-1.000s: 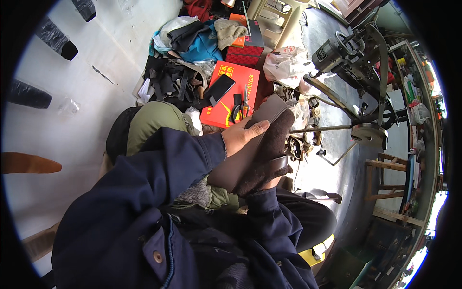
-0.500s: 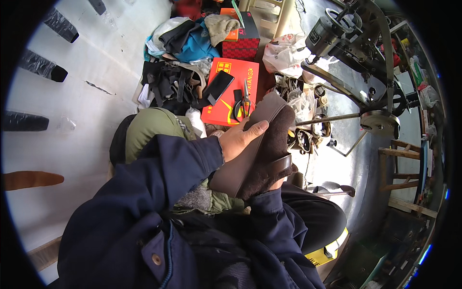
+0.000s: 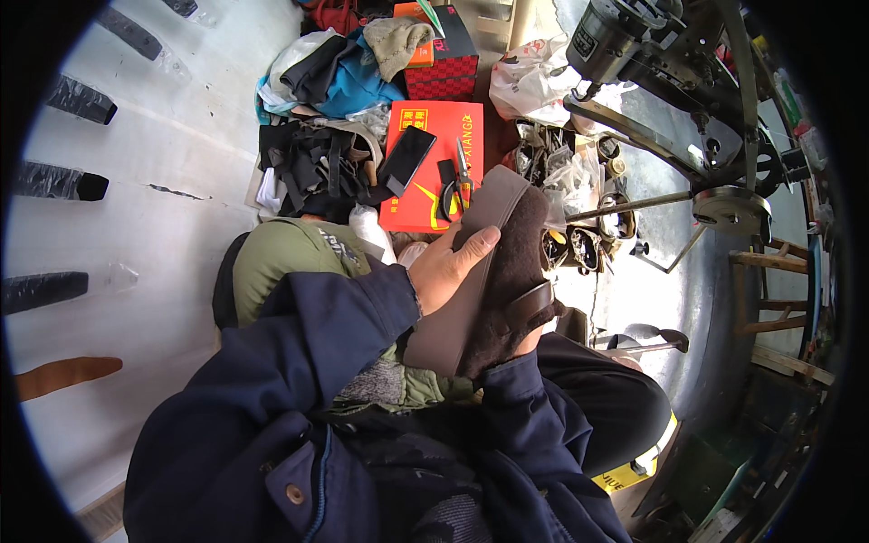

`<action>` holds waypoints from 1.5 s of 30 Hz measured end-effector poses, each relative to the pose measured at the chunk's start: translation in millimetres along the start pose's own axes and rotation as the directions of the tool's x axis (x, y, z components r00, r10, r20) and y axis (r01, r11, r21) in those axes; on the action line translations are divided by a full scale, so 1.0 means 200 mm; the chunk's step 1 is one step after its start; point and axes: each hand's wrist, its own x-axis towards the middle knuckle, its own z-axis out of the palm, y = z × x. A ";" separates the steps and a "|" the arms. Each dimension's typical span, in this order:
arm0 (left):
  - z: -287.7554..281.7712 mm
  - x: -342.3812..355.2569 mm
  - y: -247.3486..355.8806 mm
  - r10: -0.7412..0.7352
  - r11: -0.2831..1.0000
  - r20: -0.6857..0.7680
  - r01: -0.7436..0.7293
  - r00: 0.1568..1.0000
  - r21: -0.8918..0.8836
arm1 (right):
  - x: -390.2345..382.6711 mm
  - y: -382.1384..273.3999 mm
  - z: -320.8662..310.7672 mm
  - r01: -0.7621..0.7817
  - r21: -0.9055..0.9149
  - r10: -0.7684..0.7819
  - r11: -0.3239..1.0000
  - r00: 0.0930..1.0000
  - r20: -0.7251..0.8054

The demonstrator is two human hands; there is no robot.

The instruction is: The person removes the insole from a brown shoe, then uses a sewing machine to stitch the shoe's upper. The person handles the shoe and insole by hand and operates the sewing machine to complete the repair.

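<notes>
Leaning between both hands, a brown fuzzy shoe point(image 3: 518, 244) shows its thick sole to the left. The left hand point(image 3: 453, 269) grips that sole, thumb on its face, the other fingers mostly hidden behind it. The right hand point(image 3: 529, 341) is at the strap on the near right side, its fingers hidden, so their grip cannot be told. Farther off, a red box point(image 3: 444, 122) carries a black phone point(image 3: 408, 160) and scissors point(image 3: 463, 165).
</notes>
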 end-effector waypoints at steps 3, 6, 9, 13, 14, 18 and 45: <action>-0.01 0.01 -0.01 -0.016 0.999 -0.019 0.015 1.000 -0.036 | 0.01 0.00 -0.04 0.085 -0.247 -0.077 0.965 0.996 0.040; 0.00 -0.01 -0.03 -0.026 1.000 -0.061 0.026 0.998 0.005 | 0.02 0.06 -0.07 -0.056 -0.010 0.056 0.998 0.998 0.021; 0.01 -0.01 -0.06 -0.010 0.996 -0.130 0.021 0.992 0.087 | 0.01 0.13 -0.10 0.046 -0.105 -0.041 0.993 0.998 0.055; 0.00 -0.01 -0.07 -0.040 0.994 -0.135 0.053 0.990 0.094 | 0.00 0.15 -0.11 0.061 -0.144 -0.052 0.988 0.997 0.063; 0.00 -0.01 -0.07 -0.040 0.996 -0.110 0.049 0.993 0.075 | 0.00 0.14 -0.11 0.061 -0.153 -0.052 0.986 0.997 0.062; -0.01 -0.01 -0.06 -0.084 0.995 -0.096 0.089 0.992 0.052 | 0.05 0.07 -0.12 -0.040 0.147 0.028 0.988 0.996 0.082; 0.00 -0.02 -0.01 -0.008 0.995 -0.117 0.019 0.993 0.099 | -0.03 -0.33 -0.03 -0.173 0.773 0.404 0.610 0.907 -0.116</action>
